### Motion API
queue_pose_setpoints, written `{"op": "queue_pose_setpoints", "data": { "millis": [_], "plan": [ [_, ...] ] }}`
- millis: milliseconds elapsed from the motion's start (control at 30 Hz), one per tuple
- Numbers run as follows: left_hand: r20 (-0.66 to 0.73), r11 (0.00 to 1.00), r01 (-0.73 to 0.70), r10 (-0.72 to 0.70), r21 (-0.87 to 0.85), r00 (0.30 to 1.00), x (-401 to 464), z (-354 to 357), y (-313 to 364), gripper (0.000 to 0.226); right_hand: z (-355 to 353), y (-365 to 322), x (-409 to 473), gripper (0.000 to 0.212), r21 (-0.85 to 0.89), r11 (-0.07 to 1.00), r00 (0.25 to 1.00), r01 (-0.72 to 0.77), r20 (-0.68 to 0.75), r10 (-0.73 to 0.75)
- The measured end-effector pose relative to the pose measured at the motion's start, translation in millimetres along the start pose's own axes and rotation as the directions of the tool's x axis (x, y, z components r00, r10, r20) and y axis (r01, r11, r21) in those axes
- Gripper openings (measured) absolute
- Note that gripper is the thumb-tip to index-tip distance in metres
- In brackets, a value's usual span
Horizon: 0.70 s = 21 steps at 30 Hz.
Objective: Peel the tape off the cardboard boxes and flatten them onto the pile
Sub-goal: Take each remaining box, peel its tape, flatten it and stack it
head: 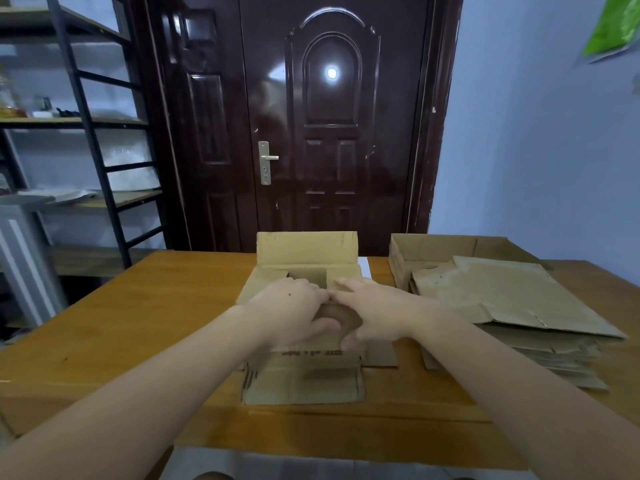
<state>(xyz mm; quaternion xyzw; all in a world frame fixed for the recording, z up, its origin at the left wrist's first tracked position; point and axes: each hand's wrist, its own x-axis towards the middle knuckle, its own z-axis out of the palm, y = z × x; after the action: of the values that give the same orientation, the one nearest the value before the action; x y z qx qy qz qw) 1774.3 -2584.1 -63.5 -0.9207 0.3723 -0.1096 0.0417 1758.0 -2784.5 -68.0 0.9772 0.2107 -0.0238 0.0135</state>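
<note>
Both hands meet on the box (304,268) mid-table (138,323) — left hand (294,311) and right hand (367,311) with fingers spread flat, pressing cardboard. Far flap upright; pile (512,299) lies right.

Setting: room of a home, used as storage or packing space. Evidence: dark glossy panelled entrance door (332,126) with metal lever handle (266,161); left of door, black metal-framed shelving (93,140) with wooden boards carrying small household items; right of door, plain pale blue wall (533,150); in front of door, wooden bench (138,323) bearing flattened cardboard (512,299).
</note>
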Motion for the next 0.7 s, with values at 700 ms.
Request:
{"op": "queue_pose_setpoints", "data": {
  "millis": [700],
  "plan": [
    [0.205,0.934,-0.178,0.117,0.311,0.972,-13,-6,-42,0.062,-26,-10,30,0.091,-0.280,0.953,0.987,0.115,0.140,-0.078]
  ]
}}
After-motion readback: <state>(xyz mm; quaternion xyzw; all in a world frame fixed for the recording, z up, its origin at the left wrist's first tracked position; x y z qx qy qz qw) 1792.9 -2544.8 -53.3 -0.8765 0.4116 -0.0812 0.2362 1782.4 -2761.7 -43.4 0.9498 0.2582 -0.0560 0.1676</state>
